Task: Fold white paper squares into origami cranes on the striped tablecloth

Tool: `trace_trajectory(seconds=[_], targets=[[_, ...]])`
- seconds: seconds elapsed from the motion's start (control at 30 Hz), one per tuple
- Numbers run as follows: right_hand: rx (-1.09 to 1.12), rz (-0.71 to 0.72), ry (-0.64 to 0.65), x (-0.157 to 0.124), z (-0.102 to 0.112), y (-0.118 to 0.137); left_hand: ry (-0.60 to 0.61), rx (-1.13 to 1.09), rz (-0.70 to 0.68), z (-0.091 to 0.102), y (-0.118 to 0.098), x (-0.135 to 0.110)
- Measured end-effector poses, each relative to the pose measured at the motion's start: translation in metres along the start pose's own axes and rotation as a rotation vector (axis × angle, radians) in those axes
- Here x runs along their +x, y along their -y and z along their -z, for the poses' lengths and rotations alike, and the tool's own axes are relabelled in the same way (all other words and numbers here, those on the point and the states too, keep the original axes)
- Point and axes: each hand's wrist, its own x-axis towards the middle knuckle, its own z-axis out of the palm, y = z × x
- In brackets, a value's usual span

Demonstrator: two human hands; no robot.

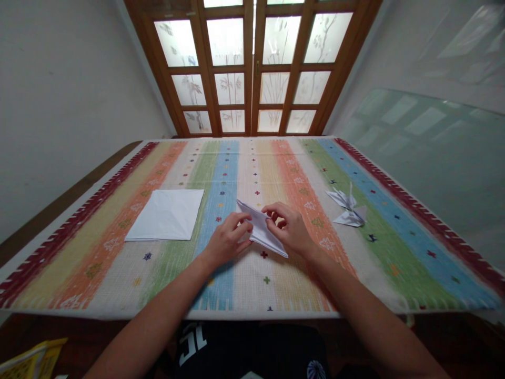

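Observation:
Between my hands is a folded sheet of white paper [263, 229], creased in layers and tilted over the middle of the table. My left hand [232, 235] pinches its left side with thumb and fingers. On the other side, my right hand [290, 226] grips the paper's upper right part, fingers bent. A stack of square white paper [165, 215] lies flat to the left of my left hand. Off to the right stands a folded paper crane [349, 210], with what may be a second one against it; I cannot tell.
A striped, multicoloured tablecloth [221, 273] covers the table. Beyond its far edge stand wooden doors with glass panes [252, 73]. A pale glass board [426, 158] leans on the right wall. Something yellow [37, 360] sits low at the bottom left.

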Motion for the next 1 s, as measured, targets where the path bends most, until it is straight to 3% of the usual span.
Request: trace_trajectory(seconds=[0.2,0.37,0.7,0.83,1.0], targets=[[-0.007,0.05,0.03,-0.002,-0.002,0.003,0.142,0.124,-0.125,0.0,-0.004,0.002],[0.013,0.087,0.04,-0.002,-0.003,0.003,0.209,0.157,-0.086,-0.003,-0.008,0.002],[0.027,0.003,0.003,0.0,0.001,0.001,0.331,0.136,-0.01,-0.003,-0.01,0.003],[0.046,-0.058,-0.037,0.004,0.004,-0.011,0.272,0.062,-0.015,0.001,-0.009,0.006],[0.138,-0.114,-0.09,0.009,0.008,-0.03,0.086,0.006,-0.014,0.002,-0.003,0.005]])
